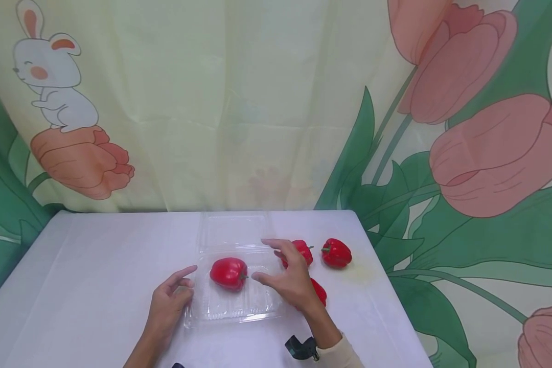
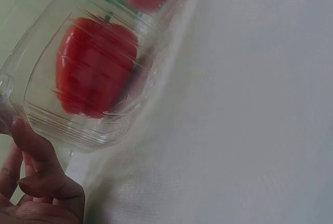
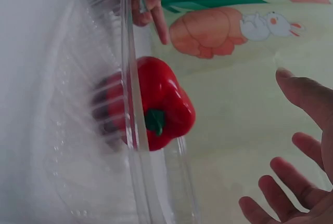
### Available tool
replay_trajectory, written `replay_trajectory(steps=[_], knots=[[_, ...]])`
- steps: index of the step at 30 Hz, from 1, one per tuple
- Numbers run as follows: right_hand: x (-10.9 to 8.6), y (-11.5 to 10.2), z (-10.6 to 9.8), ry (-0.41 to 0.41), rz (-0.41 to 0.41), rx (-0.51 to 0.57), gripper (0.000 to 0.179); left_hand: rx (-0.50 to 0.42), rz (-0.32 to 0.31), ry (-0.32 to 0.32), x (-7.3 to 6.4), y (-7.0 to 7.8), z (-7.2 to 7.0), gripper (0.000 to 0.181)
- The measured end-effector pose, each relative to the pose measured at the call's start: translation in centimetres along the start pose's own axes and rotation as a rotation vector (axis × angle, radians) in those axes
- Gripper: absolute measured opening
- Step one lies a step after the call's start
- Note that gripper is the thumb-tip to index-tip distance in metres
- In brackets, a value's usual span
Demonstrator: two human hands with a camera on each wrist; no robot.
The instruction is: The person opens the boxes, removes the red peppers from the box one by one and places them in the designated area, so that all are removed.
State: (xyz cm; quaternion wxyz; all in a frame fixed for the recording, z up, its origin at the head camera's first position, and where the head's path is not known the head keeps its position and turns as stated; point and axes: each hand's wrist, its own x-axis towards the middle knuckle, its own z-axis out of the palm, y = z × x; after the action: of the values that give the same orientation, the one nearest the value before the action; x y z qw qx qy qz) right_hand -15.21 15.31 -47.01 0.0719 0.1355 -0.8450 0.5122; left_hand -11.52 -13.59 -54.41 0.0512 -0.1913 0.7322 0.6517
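Observation:
A clear plastic clamshell container (image 1: 216,309) lies with its lid (image 1: 234,230) folded back toward the curtain. One red bell pepper (image 1: 228,273) rests on its side inside the base, its green stem pointing right. My left hand (image 1: 165,301) is at the container's left edge, index finger extended, a fingertip touching the plastic near the corner in the left wrist view. Over the right side of the base, my right hand (image 1: 294,278) has its fingers spread and holds nothing. Two red bell peppers, one behind (image 1: 303,250) and one beside (image 1: 319,292) the right hand, are partly hidden by it.
Farther right on the white-covered table (image 1: 96,276) lies another red bell pepper (image 1: 337,253). A printed curtain (image 1: 188,102) with tulips and a rabbit hangs behind the table. A black strap device (image 1: 302,348) sits at the right wrist.

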Motion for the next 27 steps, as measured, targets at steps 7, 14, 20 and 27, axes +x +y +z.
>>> replay_trajectory(steps=[7,14,20,27], knots=[[-0.2,-0.3,2.4,-0.033,0.010,0.025,0.079,-0.004,0.003,-0.002,0.1,0.0,-0.1,0.054],[-0.1,0.0,4.0,-0.069,0.043,0.007,0.079,-0.001,0.007,-0.002,0.1,0.0,-0.1,0.053],[0.1,-0.1,5.2,-0.110,0.118,-0.017,0.080,-0.003,0.017,-0.002,0.1,-0.1,-0.1,0.053],[0.4,0.0,6.3,-0.145,0.188,-0.069,0.082,-0.017,0.024,-0.005,0.0,-0.1,-0.1,0.052]])
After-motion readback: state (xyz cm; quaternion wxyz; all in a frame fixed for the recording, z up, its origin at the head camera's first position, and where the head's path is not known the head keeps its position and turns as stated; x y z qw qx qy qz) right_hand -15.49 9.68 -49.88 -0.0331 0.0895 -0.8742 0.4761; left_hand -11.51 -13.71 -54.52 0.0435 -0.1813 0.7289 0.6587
